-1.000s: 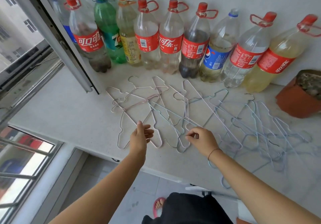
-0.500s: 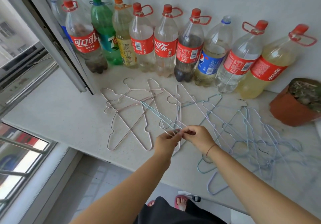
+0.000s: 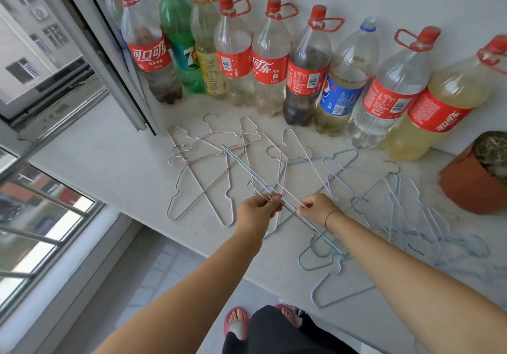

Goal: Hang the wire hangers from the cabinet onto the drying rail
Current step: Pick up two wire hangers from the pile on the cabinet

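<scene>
Head cam, mid frame: left hand (image 3: 258, 209) & right hand (image 3: 315, 206) both pinch a thin light-blue wire hanger (image 3: 241, 164) over the white speckled counter (image 3: 109, 167), w/ other pink & blue wire hangers (image 3: 204, 190) lying flat around it.

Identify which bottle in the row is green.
The 7-Up bottle: green plastic and green cap. The other bottles are clear plastic with red, orange or blue caps.

White speckled countertop (image 3: 109, 161) here, and it's a busy one: wire hangers (image 3: 285, 161) sprawl across the middle in an overlapping tangle, pinkish to the left, pale blue to the right. Plastic bottles (image 3: 271, 60) line the back wall, shoulder to shoulder. Far right sits a terracotta flower pot (image 3: 472, 186).
</scene>
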The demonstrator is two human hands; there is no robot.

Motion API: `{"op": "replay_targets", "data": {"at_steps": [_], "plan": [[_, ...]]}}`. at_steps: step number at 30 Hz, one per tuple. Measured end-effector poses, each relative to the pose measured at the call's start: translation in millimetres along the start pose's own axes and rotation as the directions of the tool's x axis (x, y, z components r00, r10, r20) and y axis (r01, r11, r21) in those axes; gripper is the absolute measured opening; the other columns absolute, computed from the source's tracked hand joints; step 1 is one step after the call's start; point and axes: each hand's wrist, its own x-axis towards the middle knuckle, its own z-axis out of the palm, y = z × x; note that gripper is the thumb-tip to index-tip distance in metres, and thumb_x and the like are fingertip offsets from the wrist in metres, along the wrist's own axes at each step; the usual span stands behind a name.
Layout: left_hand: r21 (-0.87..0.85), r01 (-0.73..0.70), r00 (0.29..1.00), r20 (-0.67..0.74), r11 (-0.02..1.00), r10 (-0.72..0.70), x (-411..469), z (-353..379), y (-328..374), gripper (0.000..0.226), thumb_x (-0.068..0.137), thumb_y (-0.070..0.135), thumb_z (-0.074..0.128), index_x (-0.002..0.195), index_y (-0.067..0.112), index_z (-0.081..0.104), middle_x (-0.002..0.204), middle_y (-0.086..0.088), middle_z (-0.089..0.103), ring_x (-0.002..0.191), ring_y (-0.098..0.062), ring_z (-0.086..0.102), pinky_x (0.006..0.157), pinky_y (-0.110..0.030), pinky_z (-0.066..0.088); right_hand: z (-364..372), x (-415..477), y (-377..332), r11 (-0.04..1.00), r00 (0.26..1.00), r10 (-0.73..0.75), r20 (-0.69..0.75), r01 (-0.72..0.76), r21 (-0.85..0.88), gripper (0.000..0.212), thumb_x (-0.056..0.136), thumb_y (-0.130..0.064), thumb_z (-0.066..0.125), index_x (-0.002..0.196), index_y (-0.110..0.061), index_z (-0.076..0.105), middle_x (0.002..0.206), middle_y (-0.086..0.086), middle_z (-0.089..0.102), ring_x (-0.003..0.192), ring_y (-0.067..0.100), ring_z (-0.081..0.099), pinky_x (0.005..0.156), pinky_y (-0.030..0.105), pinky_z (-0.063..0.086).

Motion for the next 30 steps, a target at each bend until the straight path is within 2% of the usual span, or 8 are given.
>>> {"op": "replay_targets", "data": {"at_steps": [4, 7, 11, 13, 17, 22, 25, 30], "plan": [[0.076, -0.099, 0.995, 0.012, 0.992, 0.098, -9, 6, 10, 0.011, 0.088, 0.011, 0.062, 0.093, 0.007, 0.071, 0.083, -0.008, 0.069, 0.077, -0.014, 0.063, 0.08, -0.022, 0.049, -3, -1, 2, 0.996, 0.998, -0.048, -0.046, 0.052, 0.073, 0.019, 0.081, -0.02, 0.063, 0.092, -0.008, 0.073, 0.089, 0.014, 0.071, 0.078, 0.02, 0.058, 0.071, 0.026, 0.043], [0.132, -0.177, 0.984, 0.024, 0.975, 0.176, -12, 12, 16, 0.014, 0.087, 0.008, 0.062, 0.097, 0.004, 0.071, 0.078, -0.001, 0.069, 0.064, 0.005, 0.062, 0.069, -0.006, 0.046, -10, -6, 5, 0.972, 0.991, -0.089, -0.097, 0.108, 0.21, 0.013, 0.08, -0.021, 0.065, 0.083, -0.01, 0.071, 0.077, 0.01, 0.066, 0.073, 0.016, 0.056, 0.069, 0.026, 0.043], [0.196, -0.266, 0.964, 0.028, 0.944, 0.266, -14, 15, 20, 0.012, 0.088, 0.006, 0.06, 0.093, 0.002, 0.07, 0.072, 0.004, 0.066, 0.056, 0.012, 0.057, 0.061, -0.002, 0.042, -18, -15, 4, 0.916, 0.989, -0.083, -0.12, 0.123, 0.382, 0.014, 0.084, -0.024, 0.062, 0.077, -0.014, 0.07, 0.066, -0.001, 0.061, 0.06, 0.012, 0.047, 0.061, 0.024, 0.039], [0.192, -0.291, 0.956, 0.015, 0.937, 0.293, -13, 12, 25, 0.013, 0.09, 0.003, 0.057, 0.094, 0.001, 0.069, 0.073, 0.0, 0.066, 0.056, 0.01, 0.059, 0.062, -0.005, 0.045, -20, -19, 5, 0.906, 0.99, -0.072, -0.124, 0.117, 0.406, 0.018, 0.086, -0.023, 0.059, 0.083, -0.011, 0.072, 0.063, -0.001, 0.059, 0.057, 0.013, 0.043, 0.06, 0.026, 0.038], [0.194, -0.323, 0.941, -0.033, 0.926, 0.336, -1, -4, 37, 0.022, 0.091, 0.006, 0.056, 0.081, 0.021, 0.068, 0.075, -0.001, 0.07, 0.071, -0.013, 0.066, 0.075, -0.033, 0.052, -18, -28, 12, 0.889, 0.991, -0.076, -0.115, 0.119, 0.441, 0.018, 0.089, -0.02, 0.057, 0.084, -0.012, 0.072, 0.064, 0.0, 0.059, 0.056, 0.007, 0.045, 0.06, 0.02, 0.039], [0.165, -0.391, 0.909, -0.083, 0.906, 0.408, 6, -22, 54, 0.018, 0.091, -0.002, 0.051, 0.087, 0.008, 0.065, 0.071, -0.002, 0.064, 0.058, 0.001, 0.06, 0.063, -0.012, 0.047, -16, -31, 12, 0.861, 0.98, -0.089, -0.176, 0.165, 0.481, 0.018, 0.09, -0.018, 0.056, 0.077, -0.016, 0.069, 0.06, 0.0, 0.057, 0.045, 0.0, 0.044, 0.055, 0.017, 0.036], [0.153, -0.404, 0.901, -0.105, 0.902, 0.422, 9, -33, 61, 0.018, 0.091, -0.003, 0.049, 0.089, 0.007, 0.064, 0.07, -0.002, 0.062, 0.056, 0.004, 0.057, 0.061, -0.008, 0.045, -18, -33, 4, 0.829, 0.974, -0.103, -0.202, 0.197, 0.523, 0.019, 0.09, -0.017, 0.055, 0.078, -0.018, 0.069, 0.06, 0.001, 0.056, 0.048, 0.006, 0.042, 0.051, 0.018, 0.035], [0.174, -0.39, 0.896, -0.155, 0.904, 0.416, 9, -45, 67, 0.018, 0.093, 0.002, 0.048, 0.097, 0.006, 0.065, 0.07, -0.002, 0.059, 0.06, -0.008, 0.054, 0.059, -0.01, 0.045, -21, -33, -17, 0.778, 0.972, -0.16, -0.171, 0.231, 0.584, 0.023, 0.093, -0.006, 0.048, 0.11, -0.012, 0.063, 0.06, 0.005, 0.054, 0.044, 0.004, 0.041, 0.044, 0.011, 0.035]]}}
